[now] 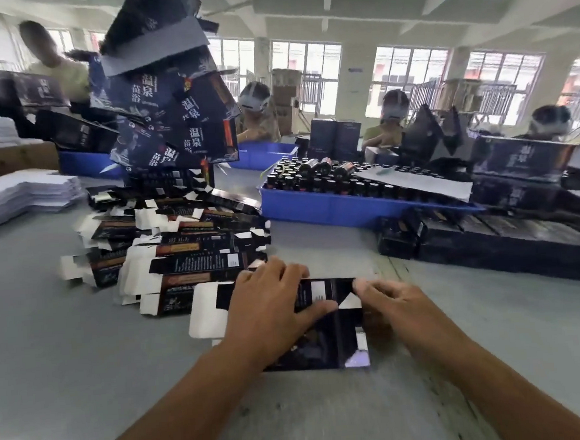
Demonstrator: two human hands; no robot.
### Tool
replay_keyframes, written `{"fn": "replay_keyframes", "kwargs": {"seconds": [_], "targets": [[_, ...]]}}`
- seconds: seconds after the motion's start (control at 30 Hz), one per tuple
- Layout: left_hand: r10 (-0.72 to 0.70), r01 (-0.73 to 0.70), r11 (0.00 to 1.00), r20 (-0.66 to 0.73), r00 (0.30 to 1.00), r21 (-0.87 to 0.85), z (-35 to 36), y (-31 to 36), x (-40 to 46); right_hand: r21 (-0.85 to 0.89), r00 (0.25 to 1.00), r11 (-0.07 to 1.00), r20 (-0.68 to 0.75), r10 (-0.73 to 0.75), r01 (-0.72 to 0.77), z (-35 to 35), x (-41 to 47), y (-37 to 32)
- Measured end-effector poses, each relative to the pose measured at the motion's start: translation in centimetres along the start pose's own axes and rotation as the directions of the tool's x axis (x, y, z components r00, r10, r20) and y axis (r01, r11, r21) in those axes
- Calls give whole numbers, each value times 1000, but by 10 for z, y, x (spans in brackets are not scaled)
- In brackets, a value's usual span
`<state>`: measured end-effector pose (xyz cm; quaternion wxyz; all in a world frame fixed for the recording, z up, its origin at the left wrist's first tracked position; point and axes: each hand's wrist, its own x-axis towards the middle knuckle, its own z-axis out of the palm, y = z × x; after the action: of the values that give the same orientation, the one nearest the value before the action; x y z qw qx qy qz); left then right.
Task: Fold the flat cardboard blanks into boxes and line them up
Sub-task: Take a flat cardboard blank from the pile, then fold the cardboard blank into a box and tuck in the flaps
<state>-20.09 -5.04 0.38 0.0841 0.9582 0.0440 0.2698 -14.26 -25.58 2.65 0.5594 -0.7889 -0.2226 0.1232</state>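
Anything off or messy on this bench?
Yes. The flat blanks left of the hands lie fanned and skewed, not squared. Behind them a tall stack of folded boxes leans. In the blue tray, several bottles lie on their sides atop the upright ones.

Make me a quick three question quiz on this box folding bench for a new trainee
1. True or false: the left hand lies on the cardboard blank.
2. The blue tray holds: A) dark bottles B) scissors C) tape rolls
3. On which side of the hands does the heap of flat blanks lie?

Key
1. True; the right hand pinches the blank's right edge.
2. A
3. Left, on the grey table.
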Motion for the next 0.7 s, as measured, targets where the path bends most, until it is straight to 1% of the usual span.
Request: {"fn": "replay_keyframes", "kwargs": {"seconds": [0.03, 0.1, 0.17, 0.23, 0.3, 0.37, 0.47, 0.63, 0.7], "targets": [[33, -33, 999, -1, 999, -9, 0, 4, -1, 44, 1000, 999, 2, 21, -21, 3, -4, -1], [91, -90, 994, 21, 996, -60, 1, 12, -5, 116, 997, 992, -46, 55, -50, 5, -10, 0], [151, -135, 980, 104, 983, -148, 2, 18, -10, 149, 989, 987, -128, 76, -57, -1, -14, 1], [230, -187, 961, 218, 948, -202, 6, 24, -14, 235, 975, 969, -189, 121, -75, -10, -19, 6], [289, -226, 946, 289, 913, -232, 9, 30, -17, 330, 966, 937, -185, 181, -112, -14, -24, 12], [334, -270, 935, 313, 889, -229, 12, 34, -18, 360, 963, 923, -171, 209, -137, -14, -26, 16], [361, -309, 928, 298, 884, -208, 13, 37, -19, 324, 965, 940, -192, 177, -108, -13, -23, 17], [304, -285, 951, 204, 931, -119, 10, 35, -19, 265, 981, 963, -169, 99, -51, -14, -24, 18], [276, -265, 960, 159, 948, -84, 6, 31, -17, 261, 980, 965, -185, 73, -23, -15, -24, 16]]}}
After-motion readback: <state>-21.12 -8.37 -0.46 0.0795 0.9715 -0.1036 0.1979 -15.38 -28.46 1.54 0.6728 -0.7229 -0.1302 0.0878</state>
